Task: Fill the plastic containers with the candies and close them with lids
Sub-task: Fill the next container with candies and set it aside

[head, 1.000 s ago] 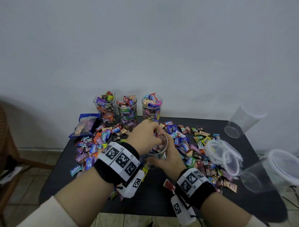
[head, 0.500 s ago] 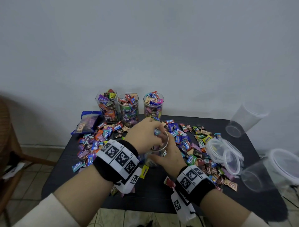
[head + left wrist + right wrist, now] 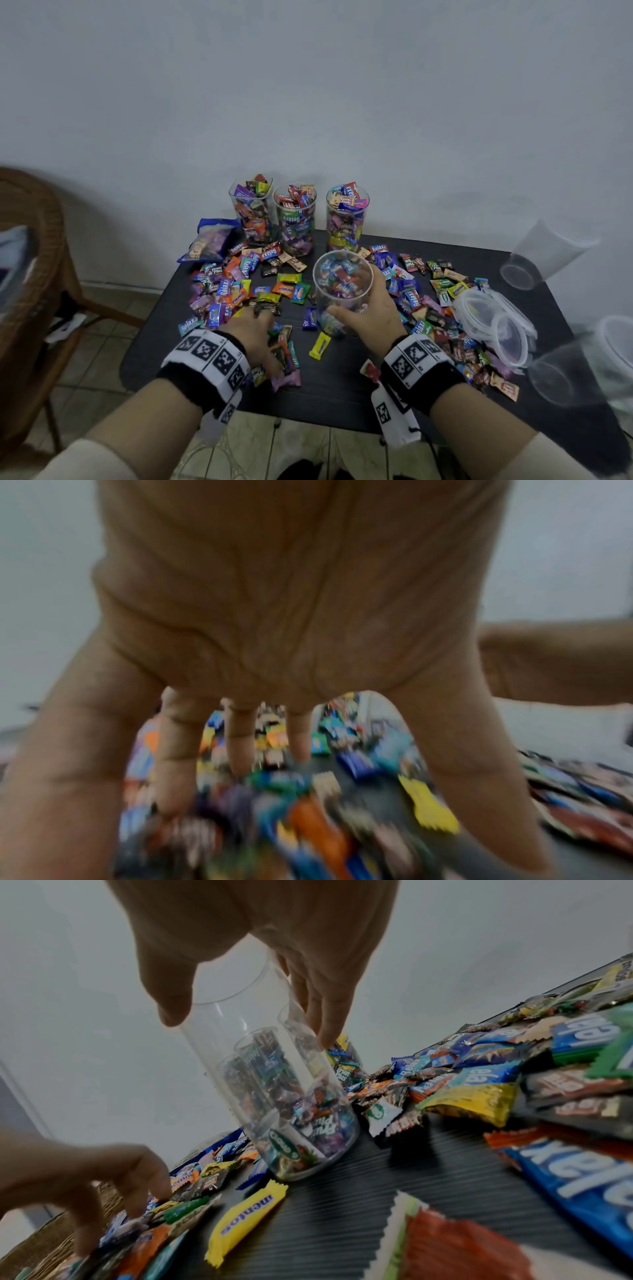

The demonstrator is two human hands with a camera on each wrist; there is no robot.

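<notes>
My right hand (image 3: 363, 308) grips a clear plastic container (image 3: 342, 284) standing upright mid-table, about a third full of candies. In the right wrist view the thumb and fingers (image 3: 325, 1015) wrap around its upper wall (image 3: 274, 1083). My left hand (image 3: 263, 329) lies spread on loose candies (image 3: 284, 353) near the front edge, left of the container; its fingers (image 3: 240, 745) are straight and splayed and hold nothing that I can see. Wrapped candies lie in piles at left (image 3: 233, 287) and right (image 3: 411, 294). Three full containers (image 3: 296, 219) stand open at the back. Clear lids (image 3: 496, 318) lie stacked at right.
The black table (image 3: 342, 383) stands against a white wall. A blue candy bag (image 3: 212, 240) lies at back left. Empty clear containers (image 3: 548, 253) (image 3: 579, 363) sit at the right edge, blurred. A wicker chair (image 3: 30, 274) stands left. A yellow candy (image 3: 320, 345) lies before the container.
My left hand has left the container's mouth and come down toward me onto the loose candies at front left. My right hand still holds the container.
</notes>
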